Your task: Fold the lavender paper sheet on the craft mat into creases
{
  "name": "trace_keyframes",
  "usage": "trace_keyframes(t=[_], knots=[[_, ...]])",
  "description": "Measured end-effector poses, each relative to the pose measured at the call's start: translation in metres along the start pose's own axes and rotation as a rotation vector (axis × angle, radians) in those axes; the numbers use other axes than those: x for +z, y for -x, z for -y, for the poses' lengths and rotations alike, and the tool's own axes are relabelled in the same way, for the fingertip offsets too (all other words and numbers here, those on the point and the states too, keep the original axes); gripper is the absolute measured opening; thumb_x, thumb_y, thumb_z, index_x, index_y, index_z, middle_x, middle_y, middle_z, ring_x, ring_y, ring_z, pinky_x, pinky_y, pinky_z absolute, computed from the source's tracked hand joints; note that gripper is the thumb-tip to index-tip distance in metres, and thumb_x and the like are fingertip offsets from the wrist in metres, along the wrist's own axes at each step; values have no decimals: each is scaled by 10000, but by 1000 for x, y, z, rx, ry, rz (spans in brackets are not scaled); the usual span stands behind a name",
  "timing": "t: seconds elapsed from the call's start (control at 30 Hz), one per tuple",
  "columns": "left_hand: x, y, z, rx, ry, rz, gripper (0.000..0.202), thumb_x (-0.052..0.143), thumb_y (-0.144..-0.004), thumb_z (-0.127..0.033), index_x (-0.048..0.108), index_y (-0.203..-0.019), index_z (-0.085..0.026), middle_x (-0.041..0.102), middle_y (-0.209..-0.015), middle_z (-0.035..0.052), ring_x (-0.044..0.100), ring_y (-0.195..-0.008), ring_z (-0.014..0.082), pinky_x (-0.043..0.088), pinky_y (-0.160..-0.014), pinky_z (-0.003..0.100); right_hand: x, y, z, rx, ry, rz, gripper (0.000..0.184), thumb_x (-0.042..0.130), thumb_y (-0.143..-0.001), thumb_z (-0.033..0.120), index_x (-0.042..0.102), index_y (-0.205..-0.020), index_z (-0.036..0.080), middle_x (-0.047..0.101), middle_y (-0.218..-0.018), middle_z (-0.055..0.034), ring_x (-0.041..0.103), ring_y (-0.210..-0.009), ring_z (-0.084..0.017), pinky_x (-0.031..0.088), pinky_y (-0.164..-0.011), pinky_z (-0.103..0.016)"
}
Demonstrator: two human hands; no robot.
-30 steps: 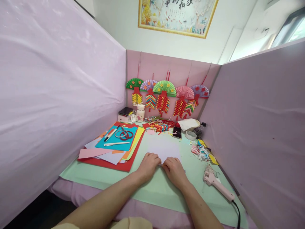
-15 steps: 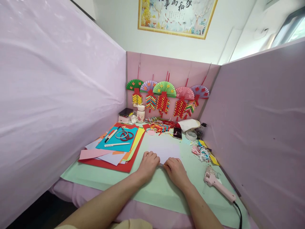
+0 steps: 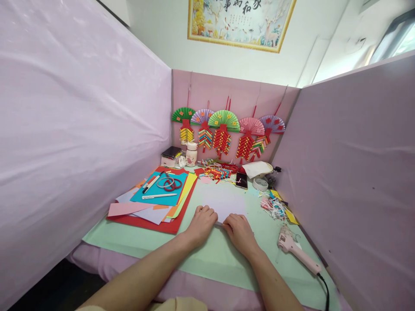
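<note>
A pale lilac sheet of paper point(image 3: 227, 204) lies on the mint-green table cover point(image 3: 207, 259) in front of me. At its near edge, my left hand point(image 3: 202, 222) has its fingers curled down over the left part. My right hand point(image 3: 239, 229) grips the same edge a short way to the right, fingers bent and close together. A narrow strip of the near edge shows between the two hands and looks folded. Both sets of fingertips and thumbs are mostly hidden beneath the knuckles.
Left lies a stack of coloured paper point(image 3: 181, 216) with pens and scissors point(image 3: 173, 185) on top. A pink glue gun point(image 3: 296, 250) is at right, near paper scraps point(image 3: 275, 207). Behind are a phone point(image 3: 241, 180), tape point(image 3: 260, 184), a bottle point(image 3: 191, 154) and hanging paper fans point(image 3: 223, 121).
</note>
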State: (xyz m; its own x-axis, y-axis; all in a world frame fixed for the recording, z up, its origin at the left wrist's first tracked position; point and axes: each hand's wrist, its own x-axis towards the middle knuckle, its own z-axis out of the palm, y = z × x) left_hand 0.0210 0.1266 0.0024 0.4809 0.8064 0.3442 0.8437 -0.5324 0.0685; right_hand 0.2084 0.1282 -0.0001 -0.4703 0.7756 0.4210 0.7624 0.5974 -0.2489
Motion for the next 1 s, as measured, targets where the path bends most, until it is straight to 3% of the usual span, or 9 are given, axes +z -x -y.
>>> trace_keyframes(t=[0.37, 0.73, 1.0], knots=[[2, -5, 8, -90, 46, -52, 148, 554, -920, -274, 583, -814, -174, 624, -854, 24, 472, -899, 188, 261, -806, 362, 1, 1, -5, 24, 11, -8, 149, 539, -914, 186, 583, -771, 186, 622, -807, 6, 548, -793, -138, 317, -786, -276], [-5, -1, 14, -63, 143, -23, 184, 460, -917, -97, 599, -855, -201, 609, -858, 12, 462, -911, 176, 266, -819, 355, 0, 0, -5, 44, 6, -2, 144, 535, -908, 167, 591, -777, 196, 631, -822, 7, 559, -807, -138, 322, -789, -279], [-3, -2, 16, -94, 129, -39, 129, 517, -912, -168, 615, -834, -198, 617, -841, 16, 473, -901, 186, 275, -820, 361, -1, 0, -6, 54, -3, -1, 140, 553, -902, 174, 588, -768, 193, 625, -808, 13, 554, -796, -137, 322, -788, -279]])
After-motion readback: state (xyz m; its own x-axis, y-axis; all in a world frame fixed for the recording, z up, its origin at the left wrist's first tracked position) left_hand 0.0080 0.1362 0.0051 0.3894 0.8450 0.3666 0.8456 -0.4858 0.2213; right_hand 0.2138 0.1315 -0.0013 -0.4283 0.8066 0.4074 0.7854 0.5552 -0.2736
